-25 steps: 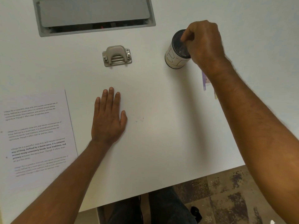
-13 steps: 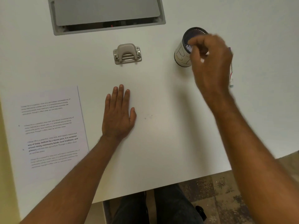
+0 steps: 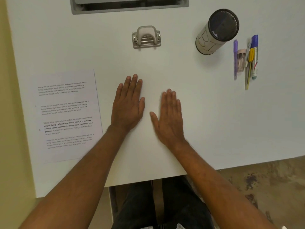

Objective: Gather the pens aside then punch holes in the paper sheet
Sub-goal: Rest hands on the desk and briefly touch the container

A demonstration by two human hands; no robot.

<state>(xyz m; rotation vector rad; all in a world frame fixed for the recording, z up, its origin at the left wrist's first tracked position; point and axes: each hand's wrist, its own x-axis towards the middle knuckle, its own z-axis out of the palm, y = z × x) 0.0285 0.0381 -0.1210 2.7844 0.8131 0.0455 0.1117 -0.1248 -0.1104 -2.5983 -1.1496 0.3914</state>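
white table (image 3: pixel 198 129) with paper (image 3: pixel 66 113), pens (image 3: pixel 247 61)

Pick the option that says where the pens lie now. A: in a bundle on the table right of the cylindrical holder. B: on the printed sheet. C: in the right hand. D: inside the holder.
A: the pens lie bundled on the table just right of the cylindrical holder, apart from both hands.

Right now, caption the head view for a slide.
Both hands flat on table; pens gathered beside cup; punch and paper untouched.
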